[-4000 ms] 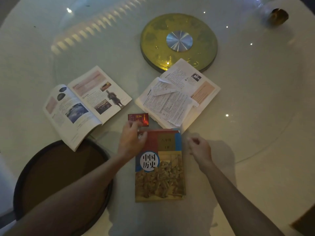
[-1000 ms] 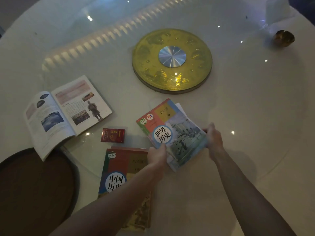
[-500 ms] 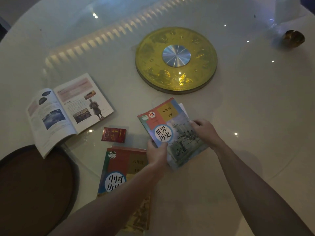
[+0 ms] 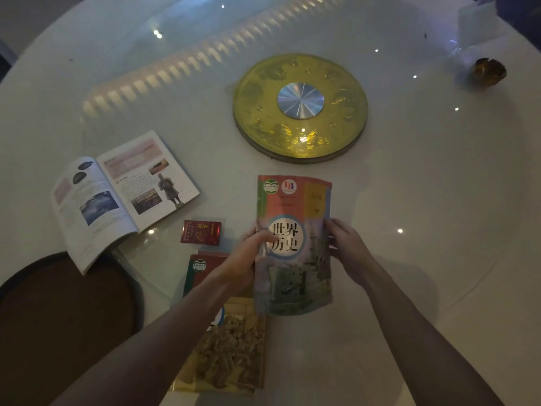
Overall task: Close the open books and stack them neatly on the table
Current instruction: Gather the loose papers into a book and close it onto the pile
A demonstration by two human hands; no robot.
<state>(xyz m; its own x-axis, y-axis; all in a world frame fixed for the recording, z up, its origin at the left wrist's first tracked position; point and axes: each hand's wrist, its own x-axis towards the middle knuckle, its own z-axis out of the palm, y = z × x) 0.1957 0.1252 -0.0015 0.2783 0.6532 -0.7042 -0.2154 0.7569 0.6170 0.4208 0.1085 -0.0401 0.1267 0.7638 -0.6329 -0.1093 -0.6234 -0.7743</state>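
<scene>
Both hands, left [image 4: 247, 253] and right [image 4: 349, 250], have their fingers clamped on the closed book [image 4: 294, 244]; set down skewed on the lower book [image 4: 228, 347], the stack could slide apart.

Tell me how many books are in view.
3: one closed, held in the left hand and right hand; one closed beneath; one open at left.

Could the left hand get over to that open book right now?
Probably not yet: the left hand and right hand both grip the closed book. Otherwise the path to the open book looks free.
</scene>
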